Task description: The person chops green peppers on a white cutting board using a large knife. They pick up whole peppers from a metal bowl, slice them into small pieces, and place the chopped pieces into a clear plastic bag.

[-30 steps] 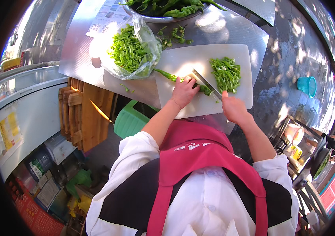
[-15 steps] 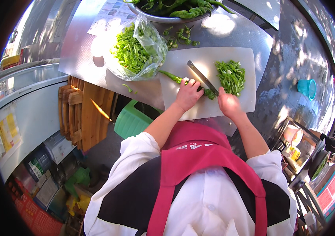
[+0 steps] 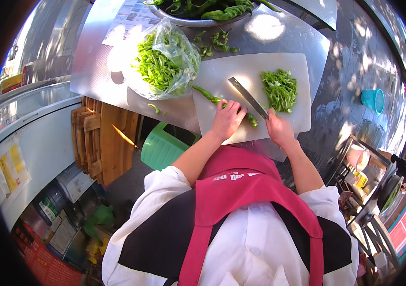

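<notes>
On a white cutting board [image 3: 292, 125], my left hand [image 3: 228, 120] presses a long green chili pepper [image 3: 205, 92] down with curled fingers. The pepper's tail pokes out to the upper left, and a green piece [image 3: 252, 120] shows just right of my fingertips. My right hand [image 3: 279, 128] grips a kitchen knife [image 3: 248, 97] by its handle, which the fingers hide. The blade slants up and left, right of the pepper and apart from my left fingers. A heap of sliced green pepper [image 3: 279, 90] lies at the board's right side.
Left of the board, a clear plastic bag [image 3: 187, 71] holds sliced pepper. Whole peppers fill a metal bowl [image 3: 198, 22] at the far edge; pepper stems [image 3: 221, 42] lie nearby on the metal table [image 3: 93, 66]. A green stool [image 3: 160, 148] stands below, a teal basket [image 3: 373, 101] to the right.
The knife has shifted slightly right, away from my left fingers, uncovering the green piece at the pepper's right end. My left hand keeps its hold on the pepper.
</notes>
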The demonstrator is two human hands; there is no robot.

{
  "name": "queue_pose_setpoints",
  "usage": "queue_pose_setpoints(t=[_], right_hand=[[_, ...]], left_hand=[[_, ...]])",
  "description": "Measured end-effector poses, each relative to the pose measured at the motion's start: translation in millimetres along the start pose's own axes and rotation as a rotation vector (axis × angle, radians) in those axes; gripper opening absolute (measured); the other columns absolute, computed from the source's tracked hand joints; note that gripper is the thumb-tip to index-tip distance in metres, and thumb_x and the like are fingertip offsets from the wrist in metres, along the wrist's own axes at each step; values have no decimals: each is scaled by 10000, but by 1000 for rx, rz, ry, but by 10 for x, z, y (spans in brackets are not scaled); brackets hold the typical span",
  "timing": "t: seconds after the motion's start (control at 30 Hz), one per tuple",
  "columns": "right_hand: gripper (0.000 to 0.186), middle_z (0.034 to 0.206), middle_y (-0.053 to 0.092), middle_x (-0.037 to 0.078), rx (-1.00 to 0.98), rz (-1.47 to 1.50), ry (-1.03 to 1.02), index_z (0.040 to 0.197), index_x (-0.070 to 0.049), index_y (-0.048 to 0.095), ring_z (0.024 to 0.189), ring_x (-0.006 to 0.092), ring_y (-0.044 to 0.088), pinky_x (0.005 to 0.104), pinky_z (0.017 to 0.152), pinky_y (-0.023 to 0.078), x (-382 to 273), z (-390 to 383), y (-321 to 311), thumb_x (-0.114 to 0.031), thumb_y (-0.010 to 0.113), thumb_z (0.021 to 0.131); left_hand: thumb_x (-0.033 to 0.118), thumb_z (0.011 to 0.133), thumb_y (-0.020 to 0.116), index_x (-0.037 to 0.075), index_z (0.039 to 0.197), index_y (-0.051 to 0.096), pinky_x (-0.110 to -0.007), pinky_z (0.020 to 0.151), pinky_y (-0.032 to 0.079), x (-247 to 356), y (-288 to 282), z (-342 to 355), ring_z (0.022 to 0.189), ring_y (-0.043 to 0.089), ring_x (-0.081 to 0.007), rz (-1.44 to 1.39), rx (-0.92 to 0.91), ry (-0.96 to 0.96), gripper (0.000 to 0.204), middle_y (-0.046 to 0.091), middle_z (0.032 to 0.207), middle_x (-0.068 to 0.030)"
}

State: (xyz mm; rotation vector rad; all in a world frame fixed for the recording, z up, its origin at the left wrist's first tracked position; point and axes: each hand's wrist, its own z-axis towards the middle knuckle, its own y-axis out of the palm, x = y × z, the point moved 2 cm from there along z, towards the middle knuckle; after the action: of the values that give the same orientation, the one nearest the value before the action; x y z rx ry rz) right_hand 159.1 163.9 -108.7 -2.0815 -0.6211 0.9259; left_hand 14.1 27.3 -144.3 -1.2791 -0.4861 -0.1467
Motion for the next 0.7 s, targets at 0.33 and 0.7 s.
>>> queue_pose_setpoints(t=[0.33, 0.7], right_hand=[[319, 751, 640, 223, -261, -211, 102, 1134, 42, 455, 704, 392, 642, 481, 637, 514, -303, -181, -427, -43, 445, 827], [307, 713, 634, 207, 21, -83, 30, 1113, 33, 476, 673, 381, 642, 476, 600, 511, -146, -112, 99, -54, 466, 818]], left_hand=[[95, 712, 548, 62, 808, 608, -335, 703, 419, 56, 60, 184, 815, 519, -224, -63, -78, 38, 118, 492, 800, -66], [92, 727, 545, 62, 791, 580, -336, 699, 455, 80, 121, 107, 788, 536, -233, -34, -30, 6, 79, 490, 817, -80]])
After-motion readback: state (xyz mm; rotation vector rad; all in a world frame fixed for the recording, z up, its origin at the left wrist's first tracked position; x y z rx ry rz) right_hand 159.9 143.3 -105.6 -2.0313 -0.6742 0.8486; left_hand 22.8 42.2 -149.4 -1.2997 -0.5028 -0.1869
